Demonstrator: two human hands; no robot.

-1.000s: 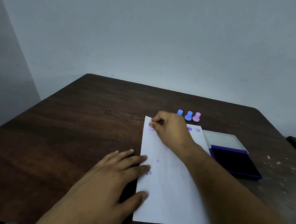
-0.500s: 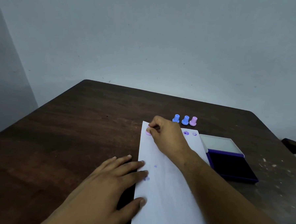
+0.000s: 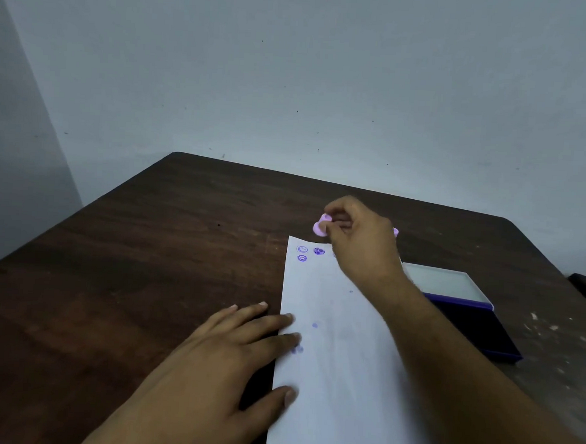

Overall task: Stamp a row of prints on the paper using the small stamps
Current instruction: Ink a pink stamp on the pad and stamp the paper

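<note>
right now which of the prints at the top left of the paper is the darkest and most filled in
The blotchy print, the right one of the upper pair on the paper. The print to its left is a faint outline, and the print beneath that is a clearer ring.

A white sheet of paper (image 3: 338,360) lay flat on the dark wooden table, its long side running away from the person. Near its far left corner sat three small purple round prints (image 3: 302,249): two side by side along the top edge, one just below the left one. Fainter purple smudges marked the sheet lower down near its left edge. A small pink stamp (image 3: 320,227) was held tilted above the table, just past the paper's far edge.
</note>
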